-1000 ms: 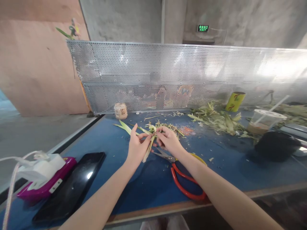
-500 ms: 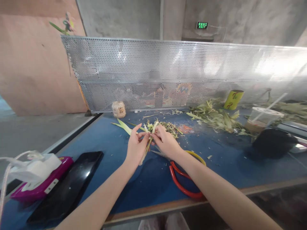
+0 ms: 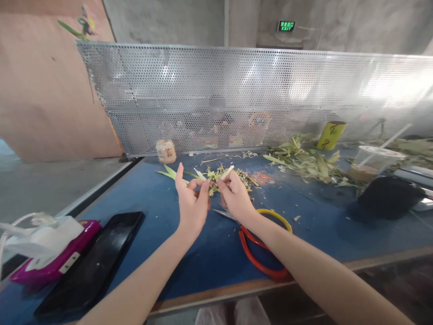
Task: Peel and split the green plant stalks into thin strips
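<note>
My left hand [image 3: 192, 201] is in a pinch near the middle of the table, with its index finger raised. Close beside it my right hand [image 3: 237, 195] pinches a pale leaf strip [image 3: 228, 172] between thumb and fingers. The two sets of fingertips nearly meet, and what the left fingers grip is too small to make out. Long green leaves [image 3: 165, 173] lie behind the left hand. A heap of chopped plant scraps [image 3: 244, 177] is just beyond both hands. Large scissors [image 3: 254, 259] with red and yellow handles lie partly under my right forearm.
A black phone [image 3: 96, 259] and a purple power block [image 3: 50, 266] lie at the left. Behind stands a perforated metal screen [image 3: 189, 99], with a small straw-coloured roll [image 3: 165, 151] before it. Dry leaves [image 3: 304, 162], a yellow tube [image 3: 331, 135] and a drink cup [image 3: 372, 160] are right.
The long strip hanging below my hands is no longer seen there. My left index finger has lifted upward, and the pale strip at my right fingers now points more to the right.
</note>
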A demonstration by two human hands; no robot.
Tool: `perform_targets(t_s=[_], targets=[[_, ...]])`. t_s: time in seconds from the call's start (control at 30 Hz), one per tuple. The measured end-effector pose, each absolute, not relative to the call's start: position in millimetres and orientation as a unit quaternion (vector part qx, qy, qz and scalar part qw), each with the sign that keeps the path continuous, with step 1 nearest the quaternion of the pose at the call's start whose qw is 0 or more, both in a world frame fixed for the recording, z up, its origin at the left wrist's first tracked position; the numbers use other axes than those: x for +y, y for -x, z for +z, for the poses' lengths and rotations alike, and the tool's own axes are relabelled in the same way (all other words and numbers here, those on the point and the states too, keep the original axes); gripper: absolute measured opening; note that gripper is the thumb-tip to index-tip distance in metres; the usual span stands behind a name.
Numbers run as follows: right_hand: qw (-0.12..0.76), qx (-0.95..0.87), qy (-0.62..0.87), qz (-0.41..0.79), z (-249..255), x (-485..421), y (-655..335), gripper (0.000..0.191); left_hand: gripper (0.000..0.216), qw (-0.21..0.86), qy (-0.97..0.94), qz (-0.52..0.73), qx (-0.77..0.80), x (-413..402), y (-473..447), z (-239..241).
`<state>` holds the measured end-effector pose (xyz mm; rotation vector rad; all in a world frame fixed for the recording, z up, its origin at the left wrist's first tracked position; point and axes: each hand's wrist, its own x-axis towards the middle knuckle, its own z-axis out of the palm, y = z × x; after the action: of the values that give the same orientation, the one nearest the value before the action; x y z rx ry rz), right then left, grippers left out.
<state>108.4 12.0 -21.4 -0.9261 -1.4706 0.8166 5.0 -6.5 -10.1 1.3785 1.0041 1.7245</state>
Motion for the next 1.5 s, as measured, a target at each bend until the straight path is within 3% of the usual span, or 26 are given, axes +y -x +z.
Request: perform_targets(t_s=[0.27,0.53,0.77,1.07,1.5], targets=[[0.581,-0.563,0.344,0.477,-18.9,11.1,-104.0,0.019,0.078,0.365,-0.523,0.667,0.385,-11.0,-4.5,-4.9],[0.56,-0.547,0.337,0.522,-5.2,-2.8,-106.9,0.019,0.077,0.359,-0.54,0.664,0.373,-14.9,-2.3,-9.0],[0.565,-0.617,0.371,0.404,-0.8,-18.9,-112.2,0.016,0.067,0.331,-0.56,0.654,0.386,-19.2,-6.3,-8.2],[0.579,-0.655,0.381,0.3,3.1,-30.8,-114.0,0.014,0.071,0.315,-0.567,0.671,0.36,-16.3,-8.8,-6.4],[0.576,-0.658,0.403,0.269,5.2,-34.3,-113.7,0.014,0.07,0.311,-0.568,0.681,0.342,-14.3,-8.7,-6.7]])
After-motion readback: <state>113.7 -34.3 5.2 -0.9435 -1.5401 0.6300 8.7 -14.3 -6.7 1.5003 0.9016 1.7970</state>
